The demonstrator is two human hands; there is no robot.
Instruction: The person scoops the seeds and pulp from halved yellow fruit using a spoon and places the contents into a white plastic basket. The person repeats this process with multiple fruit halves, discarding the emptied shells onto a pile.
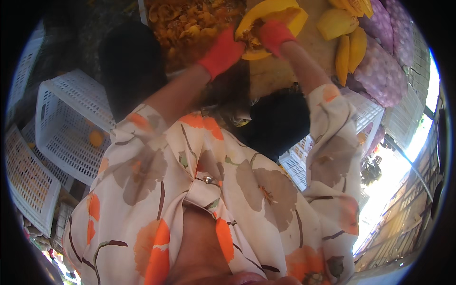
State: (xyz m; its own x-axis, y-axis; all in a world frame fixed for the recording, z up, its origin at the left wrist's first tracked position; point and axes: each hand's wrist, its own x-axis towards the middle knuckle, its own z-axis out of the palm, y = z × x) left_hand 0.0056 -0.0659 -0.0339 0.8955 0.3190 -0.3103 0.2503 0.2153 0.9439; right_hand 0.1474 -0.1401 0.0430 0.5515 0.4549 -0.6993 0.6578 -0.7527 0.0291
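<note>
Both my hands wear red gloves. A yellow cut pumpkin (299, 25), hollowed in the middle, lies at the top of the view with stringy orange pulp inside. My left hand (222, 53) grips its left edge, somewhat blurred by motion. Inside the hollow is my right hand (275, 37), its fingers hidden against the pulp, so any tool there cannot be seen. Beneath the pumpkin is a brown work surface (272, 73). Just left of it, a container holds orange pumpkin pulp and scraps (192, 30).
Yellow pumpkin pieces (336, 25) lie right of the work surface, beside purple net sacks (381, 71) of round produce. A white perforated crate (74, 121) lies tipped at left with an orange piece inside. More white crates (32, 181) stand at far left and right.
</note>
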